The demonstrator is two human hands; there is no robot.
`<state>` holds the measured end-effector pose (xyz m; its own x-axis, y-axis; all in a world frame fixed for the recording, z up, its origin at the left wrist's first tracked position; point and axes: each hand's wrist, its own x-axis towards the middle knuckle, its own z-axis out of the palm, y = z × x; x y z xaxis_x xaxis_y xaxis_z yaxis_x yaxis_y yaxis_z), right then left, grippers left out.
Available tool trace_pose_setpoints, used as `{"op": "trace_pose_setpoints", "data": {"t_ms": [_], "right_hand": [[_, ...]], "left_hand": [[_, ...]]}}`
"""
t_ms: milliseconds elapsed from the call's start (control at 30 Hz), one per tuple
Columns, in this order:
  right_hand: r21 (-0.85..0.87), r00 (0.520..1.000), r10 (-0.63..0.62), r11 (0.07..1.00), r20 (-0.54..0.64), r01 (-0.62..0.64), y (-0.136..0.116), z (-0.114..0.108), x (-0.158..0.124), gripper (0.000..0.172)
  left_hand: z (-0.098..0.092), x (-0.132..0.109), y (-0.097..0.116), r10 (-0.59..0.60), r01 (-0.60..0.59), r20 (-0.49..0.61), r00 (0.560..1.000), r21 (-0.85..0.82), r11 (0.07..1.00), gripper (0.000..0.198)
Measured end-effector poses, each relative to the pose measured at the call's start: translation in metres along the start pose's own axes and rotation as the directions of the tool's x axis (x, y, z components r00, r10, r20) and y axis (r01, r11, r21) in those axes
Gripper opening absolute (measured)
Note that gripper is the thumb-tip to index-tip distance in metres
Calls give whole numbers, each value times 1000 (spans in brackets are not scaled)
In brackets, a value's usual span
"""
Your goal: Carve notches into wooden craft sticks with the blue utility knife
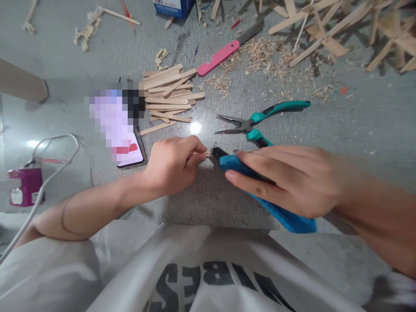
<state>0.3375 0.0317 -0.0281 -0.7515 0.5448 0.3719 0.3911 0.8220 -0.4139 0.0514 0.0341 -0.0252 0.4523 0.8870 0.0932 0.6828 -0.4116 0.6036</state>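
My left hand (173,164) is closed, pinching a thin wooden stick (209,154) whose tip shows past the fingers. My right hand (292,177) grips blue-handled pliers (227,162), with one handle reaching down toward the table's near edge. Their short black jaws are right at the stick's tip; whether they bite on it I cannot tell. Just beyond the right hand lie teal-handled needle-nose pliers (248,125), jaws spread. A pile of wooden craft sticks (170,93) lies beyond my left hand.
A phone (138,151), partly blurred out, lies left of the sticks. Farther back are a pink-handled folding knife (217,58), wood shavings (266,56), a blue box (173,6) and assembled stick pieces (328,37). A white cable (76,151) runs past a purple box (27,186) at left.
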Motion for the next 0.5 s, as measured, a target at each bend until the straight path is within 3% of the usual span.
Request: {"op": "trace_pose_setpoints", "data": {"t_ms": [67, 167, 267, 500], "right_hand": [[-71, 999, -11, 997, -54, 7, -3, -9, 5, 19], [8, 999, -27, 1000, -43, 27, -3, -14, 9, 25], [-2, 975, -203, 979, -91, 203, 1, -5, 3, 31], [-13, 967, -244, 970, -76, 243, 6, 13, -5, 34]], "left_hand": [[1, -1, -1, 23, -22, -11, 1000, 19, 1000, 11], [2, -1, -3, 67, -65, -30, 997, 59, 996, 11], [4, -1, -4, 89, -86, -34, 995, 94, 992, 16], [6, -1, -5, 112, -107, -28, 993, 124, 986, 21]]}}
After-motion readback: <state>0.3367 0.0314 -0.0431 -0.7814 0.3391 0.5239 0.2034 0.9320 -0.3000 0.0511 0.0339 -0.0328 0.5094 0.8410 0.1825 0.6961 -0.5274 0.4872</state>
